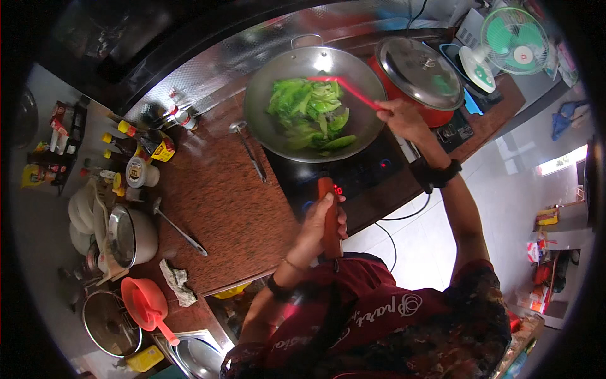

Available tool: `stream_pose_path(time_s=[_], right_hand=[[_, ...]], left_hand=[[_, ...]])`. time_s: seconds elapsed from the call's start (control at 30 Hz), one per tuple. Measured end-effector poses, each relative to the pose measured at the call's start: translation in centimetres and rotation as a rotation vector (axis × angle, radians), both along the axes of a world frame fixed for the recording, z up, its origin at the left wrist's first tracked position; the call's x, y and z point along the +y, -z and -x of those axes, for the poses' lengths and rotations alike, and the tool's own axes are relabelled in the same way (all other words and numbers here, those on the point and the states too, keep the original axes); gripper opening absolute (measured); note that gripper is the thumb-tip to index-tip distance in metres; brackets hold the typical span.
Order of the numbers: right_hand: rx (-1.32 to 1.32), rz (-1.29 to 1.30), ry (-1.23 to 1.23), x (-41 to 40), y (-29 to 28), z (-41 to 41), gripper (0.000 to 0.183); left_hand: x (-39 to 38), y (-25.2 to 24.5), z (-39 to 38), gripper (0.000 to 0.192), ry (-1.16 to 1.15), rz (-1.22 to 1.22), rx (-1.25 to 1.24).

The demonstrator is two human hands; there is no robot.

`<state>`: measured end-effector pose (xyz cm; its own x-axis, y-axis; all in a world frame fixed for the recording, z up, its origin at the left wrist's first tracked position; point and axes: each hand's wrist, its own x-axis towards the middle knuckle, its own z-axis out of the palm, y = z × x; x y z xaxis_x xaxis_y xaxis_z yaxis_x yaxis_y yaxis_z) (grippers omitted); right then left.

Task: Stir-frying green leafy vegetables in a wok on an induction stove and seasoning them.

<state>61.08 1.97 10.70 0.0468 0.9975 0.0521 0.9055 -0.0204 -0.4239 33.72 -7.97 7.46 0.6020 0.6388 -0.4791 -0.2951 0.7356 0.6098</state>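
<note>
A large metal wok stands on a black induction cooktop with red lit digits. Green leafy vegetables lie inside it. My left hand is closed around the wok's brown handle, near my apron. My right hand grips a red spatula over the wok's right side; its far end reaches the leaves at the top of the heap. Left of the wok, a metal ladle rests on the reddish stone counter.
A red pot with a metal lid stands right of the wok, by a green fan. Sauce bottles, a second ladle, a white pot, a cloth and a red plastic dipper are on the left.
</note>
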Motion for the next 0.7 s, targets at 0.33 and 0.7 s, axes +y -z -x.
stream_pose_path(time_s=[0.33,0.7], right_hand=[[-0.185,-0.097,-0.013,0.8,-3.9,5.2,0.027],[-0.306,0.042,-0.051,-2.8,-5.2,4.4,0.027]], left_hand=[[0.0,-0.2,0.0,0.044,0.001,-0.015,0.008],[-0.1,0.0,-0.3,0.045,-0.044,0.000,0.007]])
